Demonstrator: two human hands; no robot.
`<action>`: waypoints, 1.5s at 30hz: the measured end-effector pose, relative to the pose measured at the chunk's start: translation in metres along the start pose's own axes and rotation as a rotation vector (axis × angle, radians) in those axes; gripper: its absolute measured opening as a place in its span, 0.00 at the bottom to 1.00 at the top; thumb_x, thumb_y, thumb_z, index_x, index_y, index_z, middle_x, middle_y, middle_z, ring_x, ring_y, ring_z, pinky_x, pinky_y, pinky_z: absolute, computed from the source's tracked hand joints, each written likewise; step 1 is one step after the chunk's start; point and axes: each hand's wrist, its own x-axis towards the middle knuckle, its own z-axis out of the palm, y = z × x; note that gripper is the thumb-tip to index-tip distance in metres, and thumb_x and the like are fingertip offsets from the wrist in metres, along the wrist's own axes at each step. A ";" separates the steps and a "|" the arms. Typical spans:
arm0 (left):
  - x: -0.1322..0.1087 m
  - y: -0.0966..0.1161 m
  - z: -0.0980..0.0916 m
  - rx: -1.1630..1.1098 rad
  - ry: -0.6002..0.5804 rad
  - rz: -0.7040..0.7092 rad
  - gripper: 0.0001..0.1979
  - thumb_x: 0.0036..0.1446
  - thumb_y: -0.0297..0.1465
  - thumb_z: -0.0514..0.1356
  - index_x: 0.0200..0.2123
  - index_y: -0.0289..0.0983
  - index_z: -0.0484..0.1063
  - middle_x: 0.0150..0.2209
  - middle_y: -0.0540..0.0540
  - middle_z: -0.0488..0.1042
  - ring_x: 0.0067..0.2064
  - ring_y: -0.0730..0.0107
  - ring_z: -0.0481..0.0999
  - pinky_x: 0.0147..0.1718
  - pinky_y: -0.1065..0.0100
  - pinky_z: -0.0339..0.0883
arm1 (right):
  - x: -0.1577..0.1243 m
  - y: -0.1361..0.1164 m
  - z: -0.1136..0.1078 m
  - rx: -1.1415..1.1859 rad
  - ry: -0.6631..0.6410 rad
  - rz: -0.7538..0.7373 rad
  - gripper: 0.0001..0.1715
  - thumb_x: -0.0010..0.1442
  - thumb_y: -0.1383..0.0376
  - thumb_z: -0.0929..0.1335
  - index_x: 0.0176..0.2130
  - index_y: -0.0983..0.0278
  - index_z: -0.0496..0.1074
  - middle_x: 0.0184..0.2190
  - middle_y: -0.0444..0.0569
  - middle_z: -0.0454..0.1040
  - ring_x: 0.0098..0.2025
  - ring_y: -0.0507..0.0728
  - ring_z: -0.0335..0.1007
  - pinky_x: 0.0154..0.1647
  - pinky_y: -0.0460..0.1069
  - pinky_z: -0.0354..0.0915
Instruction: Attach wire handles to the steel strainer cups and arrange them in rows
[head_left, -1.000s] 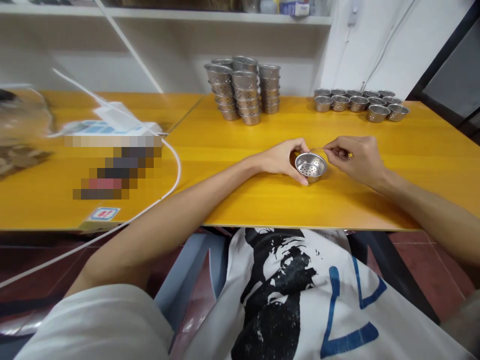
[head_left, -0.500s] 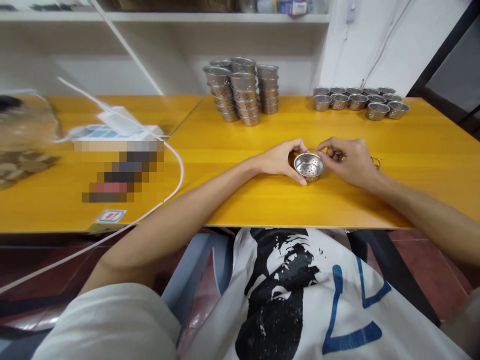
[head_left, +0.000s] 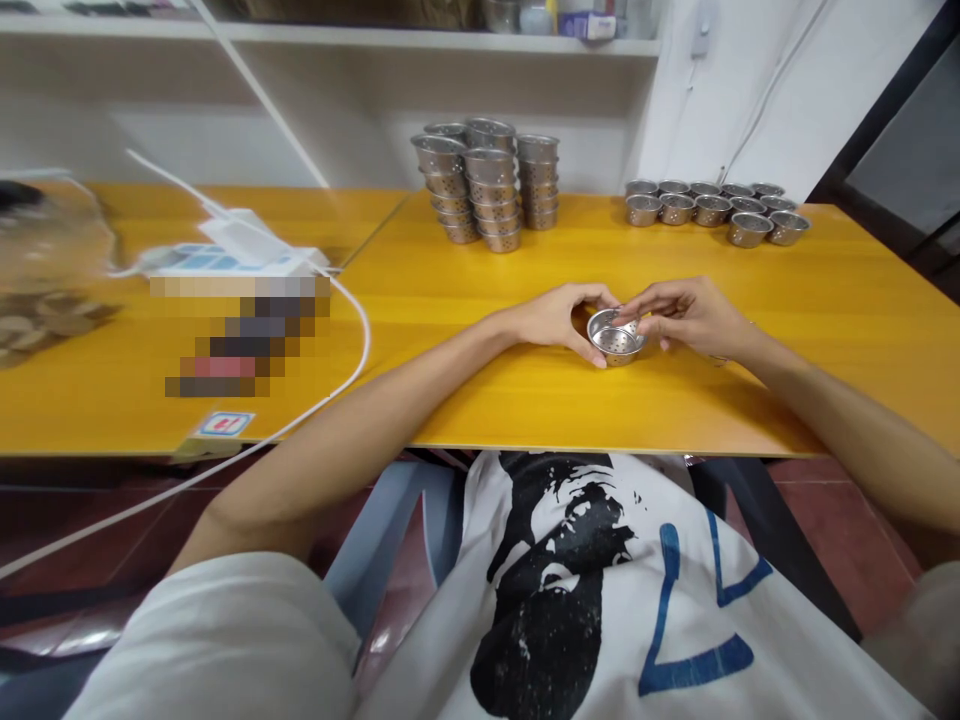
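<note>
A small perforated metal strainer basket (head_left: 617,348) sits on the table in front of me, open side up. My left hand (head_left: 566,318) curves round its left side, thumb at the front and fingers behind. From the right, my right hand (head_left: 679,312) reaches over the rim, its fingertips inside the basket and its thumb by the right edge. The thin wire seen at the rim earlier is hidden behind these fingers. Under my right wrist, a bit of thin brass-coloured wire (head_left: 720,361) shows, mostly covered.
Tall stacks of strainer baskets (head_left: 491,195) stand at the back middle. Several single baskets (head_left: 711,210) form rows at the back right. To the left lie a power strip (head_left: 232,262), a white cable (head_left: 366,330) and a clear bag with wooden pieces (head_left: 45,320).
My right hand has gone from pinching a thin wire at the rim to stretching its fingers over and into the basket. My left hand keeps its hold.
</note>
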 end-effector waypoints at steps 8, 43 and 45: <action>-0.002 -0.003 -0.004 0.027 -0.052 0.026 0.44 0.39 0.51 0.88 0.57 0.40 0.81 0.56 0.41 0.85 0.58 0.47 0.84 0.62 0.51 0.74 | 0.003 0.000 0.016 -0.240 -0.030 -0.107 0.31 0.68 0.36 0.79 0.37 0.60 0.79 0.24 0.42 0.80 0.23 0.53 0.76 0.29 0.49 0.66; 0.003 -0.007 -0.001 -0.082 0.061 0.076 0.45 0.39 0.47 0.89 0.58 0.39 0.79 0.59 0.37 0.84 0.61 0.46 0.84 0.65 0.49 0.74 | 0.003 0.007 0.016 -0.016 0.126 -0.015 0.31 0.66 0.37 0.80 0.51 0.57 0.84 0.34 0.46 0.85 0.27 0.55 0.78 0.29 0.51 0.74; 0.005 -0.009 0.001 -0.089 0.142 0.103 0.46 0.40 0.45 0.89 0.59 0.39 0.77 0.61 0.36 0.83 0.61 0.46 0.84 0.65 0.49 0.74 | 0.002 0.006 0.019 -0.036 0.213 -0.051 0.30 0.68 0.39 0.80 0.56 0.56 0.83 0.42 0.49 0.86 0.30 0.56 0.80 0.30 0.52 0.76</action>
